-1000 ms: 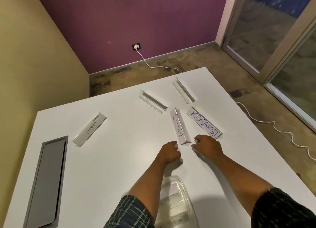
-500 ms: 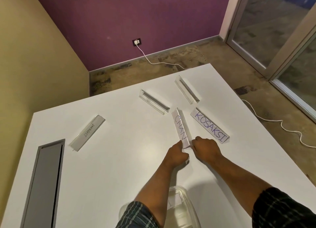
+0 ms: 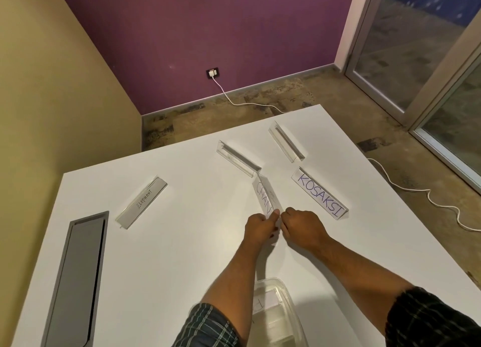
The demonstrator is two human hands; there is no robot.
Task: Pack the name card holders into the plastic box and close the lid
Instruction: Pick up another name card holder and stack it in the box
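Observation:
Several clear name card holders lie on the white table (image 3: 182,255). My left hand (image 3: 259,228) and my right hand (image 3: 302,228) both pinch the near end of the holder marked CHAN (image 3: 264,195), which is tilted up off the table. The KOSAKSI holder (image 3: 318,197) lies to its right, the ELEPHANT holder (image 3: 141,203) far to the left. Two empty holders (image 3: 238,159) (image 3: 286,144) sit farther back. The clear plastic box (image 3: 279,312) stands near me between my forearms, with card holders inside; its left side is hidden by my left arm.
A grey cable hatch (image 3: 75,279) is set in the table at the left. A white cable (image 3: 406,190) runs over the floor to the right of the table, another to a wall socket (image 3: 213,73). Glass doors stand at the right.
Both hands closed in on the near end of the CHAN holder and took hold of it; that end now lifts off the table. The view shifted slightly.

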